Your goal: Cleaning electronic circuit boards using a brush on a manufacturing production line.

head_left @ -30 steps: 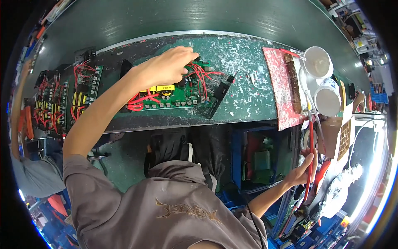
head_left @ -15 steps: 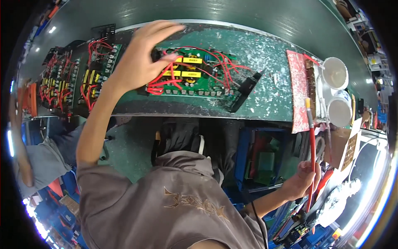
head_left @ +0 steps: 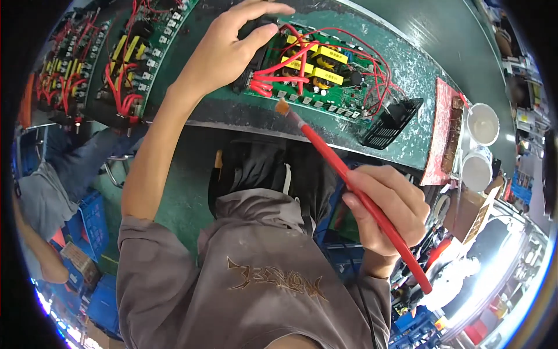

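A green circuit board with yellow-wrapped transformers, red wires and a black end panel at each end lies on the bench. My left hand curls around the black panel at the board's left end, its thumb and index finger reaching over the top. The fingers behind the panel are partly hidden. In my right hand is a brush with a long red handle, gripped between thumb and fingers. Its bristle tip points up and left, near the board's front edge; whether it touches cannot be made out.
More wired circuit boards stand at the left of the bench. On the right are a red-and-white mottled strip, two white cups and a cardboard box. Another person's arm shows at the far left.
My right hand has brought the red brush from the far right over to the board's front edge. The board now appears farther right and tilted, with my left hand still at its left end.
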The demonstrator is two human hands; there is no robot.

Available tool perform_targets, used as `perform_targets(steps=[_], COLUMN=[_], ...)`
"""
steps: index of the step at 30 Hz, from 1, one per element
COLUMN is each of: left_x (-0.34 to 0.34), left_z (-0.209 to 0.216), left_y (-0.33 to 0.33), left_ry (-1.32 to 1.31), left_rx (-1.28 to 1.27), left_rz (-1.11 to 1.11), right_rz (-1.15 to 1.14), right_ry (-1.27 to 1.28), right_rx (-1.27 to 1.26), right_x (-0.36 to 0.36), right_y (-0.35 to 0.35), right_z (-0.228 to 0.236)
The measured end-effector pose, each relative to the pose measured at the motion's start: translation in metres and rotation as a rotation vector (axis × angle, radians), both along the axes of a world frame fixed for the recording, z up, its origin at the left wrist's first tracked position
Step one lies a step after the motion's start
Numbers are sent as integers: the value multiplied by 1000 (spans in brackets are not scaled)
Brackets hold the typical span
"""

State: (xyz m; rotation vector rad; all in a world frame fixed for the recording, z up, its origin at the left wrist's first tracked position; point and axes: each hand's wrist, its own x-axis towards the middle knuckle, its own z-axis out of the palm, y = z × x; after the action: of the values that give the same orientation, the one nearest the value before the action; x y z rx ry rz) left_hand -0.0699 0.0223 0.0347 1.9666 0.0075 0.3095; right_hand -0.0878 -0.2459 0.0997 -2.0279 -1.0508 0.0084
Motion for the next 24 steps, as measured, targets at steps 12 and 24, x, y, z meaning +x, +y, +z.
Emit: perform_targets(steps=[12,24], left_x=[-5,-3], left_z=[-11,-10], left_y=[-1,-1], left_ry=[-112,-106], left_rx=[-24,-28], left_rz=[79,79], right_rz=[181,-28], right_ry=[33,7], right_rx=[7,-47], right_x=[10,5], right_y=[5,13], right_z=[20,10])
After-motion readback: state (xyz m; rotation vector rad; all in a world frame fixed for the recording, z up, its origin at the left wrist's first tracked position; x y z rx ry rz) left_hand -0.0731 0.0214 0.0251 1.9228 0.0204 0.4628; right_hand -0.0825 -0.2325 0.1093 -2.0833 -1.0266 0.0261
